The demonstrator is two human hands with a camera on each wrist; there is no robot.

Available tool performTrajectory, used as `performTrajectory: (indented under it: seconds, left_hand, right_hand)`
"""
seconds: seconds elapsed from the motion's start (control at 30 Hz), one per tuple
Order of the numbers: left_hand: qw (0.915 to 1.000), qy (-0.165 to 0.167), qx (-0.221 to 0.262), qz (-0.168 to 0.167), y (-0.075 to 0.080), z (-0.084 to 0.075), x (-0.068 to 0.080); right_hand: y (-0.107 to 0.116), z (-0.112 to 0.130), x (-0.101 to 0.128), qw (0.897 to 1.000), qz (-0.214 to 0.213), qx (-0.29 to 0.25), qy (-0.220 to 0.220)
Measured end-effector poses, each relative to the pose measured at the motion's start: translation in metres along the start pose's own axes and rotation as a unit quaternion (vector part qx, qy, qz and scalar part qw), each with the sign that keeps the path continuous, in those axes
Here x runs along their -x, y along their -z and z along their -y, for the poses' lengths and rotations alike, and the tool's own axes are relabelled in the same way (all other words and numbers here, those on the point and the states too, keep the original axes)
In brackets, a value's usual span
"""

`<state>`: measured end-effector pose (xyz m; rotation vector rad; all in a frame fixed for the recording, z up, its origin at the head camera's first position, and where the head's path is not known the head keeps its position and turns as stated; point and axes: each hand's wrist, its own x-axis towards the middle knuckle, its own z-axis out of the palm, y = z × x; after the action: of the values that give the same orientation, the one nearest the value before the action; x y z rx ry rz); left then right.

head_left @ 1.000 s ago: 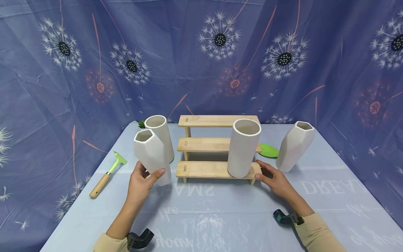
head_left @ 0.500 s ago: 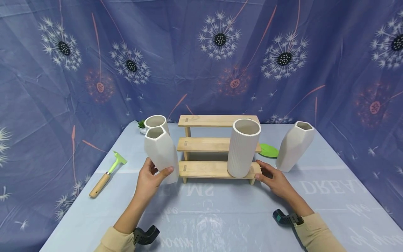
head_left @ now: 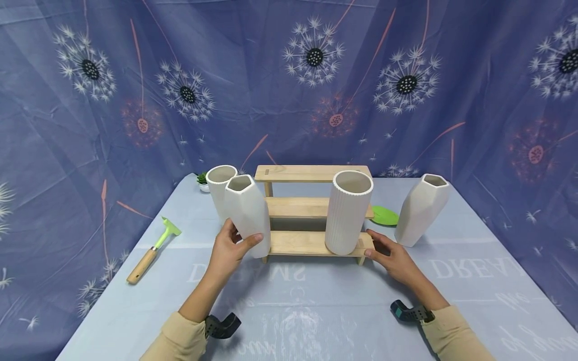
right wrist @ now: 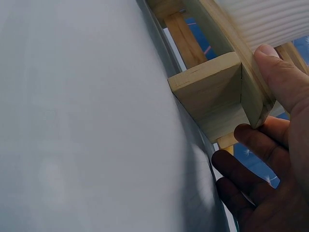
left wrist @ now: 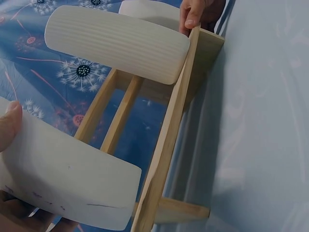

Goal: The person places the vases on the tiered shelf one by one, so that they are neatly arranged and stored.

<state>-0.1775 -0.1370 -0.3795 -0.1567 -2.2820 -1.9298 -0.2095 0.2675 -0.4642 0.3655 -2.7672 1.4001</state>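
My left hand (head_left: 232,250) grips a white faceted vase (head_left: 247,213) low on its body, thumb on the near side. The vase stands slightly tilted at the left end of the bottom step of a wooden three-tier shelf (head_left: 298,243); in the left wrist view its base (left wrist: 133,198) is close to the board edge, and I cannot tell whether they touch. At the right end of that step, my right hand (head_left: 393,255) pinches the board (right wrist: 253,92), thumb above and a fingertip below. A white ribbed cylindrical vase (head_left: 347,215) stands upright on the step's right part.
Behind the held vase is another white cylindrical vase (head_left: 219,188), beside a small potted plant (head_left: 203,183). A second faceted vase (head_left: 420,210) stands at the right, near a green leaf-shaped piece (head_left: 385,215). A green-headed hand rake with a wooden handle (head_left: 153,250) lies at the left.
My left hand has carried the faceted vase rightward and slightly away from me, from left of the shelf to the bottom step's left end. The right hand has stayed at the board.
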Motion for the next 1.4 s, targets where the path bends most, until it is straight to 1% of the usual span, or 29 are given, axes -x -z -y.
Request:
performTrajectory:
  seconds: [0.1, 0.3, 0.57, 0.93, 1.2, 1.4]
  left_hand:
    - [1.0, 0.003, 0.004, 0.008, -0.004, 0.001, -0.004]
    - [0.9996, -0.001, 0.004, 0.027, -0.013, 0.002, -0.011]
    - [0.9985, -0.001, 0.016, 0.052, -0.022, 0.003, -0.019]
    - [0.998, 0.008, 0.019, 0.059, -0.032, 0.003, -0.025]
    - [0.9975, 0.013, 0.021, 0.066, -0.036, 0.003, -0.029]
    - [0.9976, 0.01, 0.015, 0.067, -0.04, 0.003, -0.031]
  right_hand:
    - [0.0, 0.0, 0.0, 1.0, -0.001, -0.001, 0.002]
    - [0.0, 0.0, 0.0, 1.0, -0.003, -0.001, 0.004]
    - [-0.001, -0.001, 0.0, 1.0, -0.002, 0.0, -0.003]
    - [-0.001, -0.002, -0.001, 1.0, -0.002, 0.001, -0.002]
    - [-0.001, -0.002, 0.0, 1.0, -0.003, 0.0, 0.0]
    - [-0.001, -0.001, 0.0, 1.0, -0.006, 0.003, 0.002]
